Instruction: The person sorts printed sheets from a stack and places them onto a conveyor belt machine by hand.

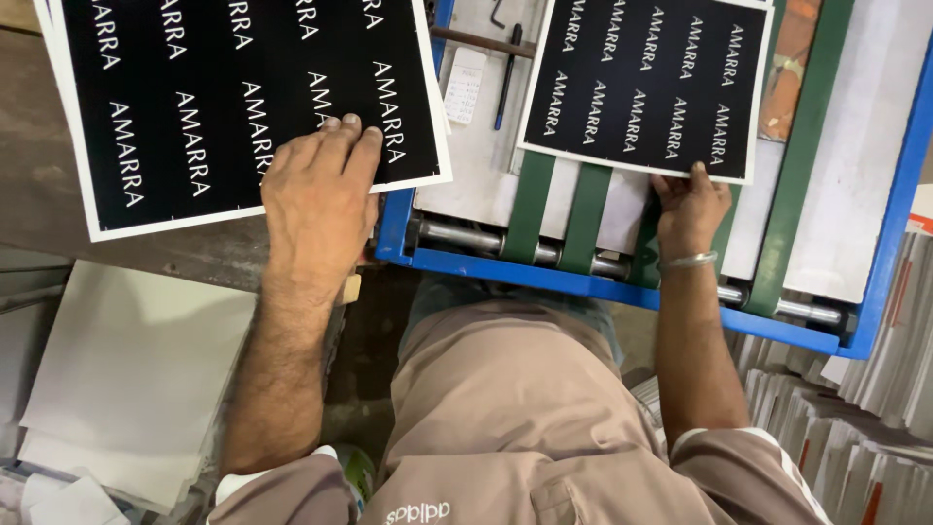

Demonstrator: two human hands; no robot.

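Your left hand (pixel 316 190) presses flat, grasping nothing, on the black sheet stack (pixel 233 97); your right hand (pixel 690 209) pinches a thin, floppy printed sheet (pixel 646 83) by its near edge.

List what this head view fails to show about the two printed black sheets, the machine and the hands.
- Left black sheet: top and left cut off by the frame edge.
- Right black sheet: top cut off.
- Right hand: fingertips hidden under that sheet.
- Left hand: palm hidden, only its back shows.
- Blue-framed machine: far end out of frame.
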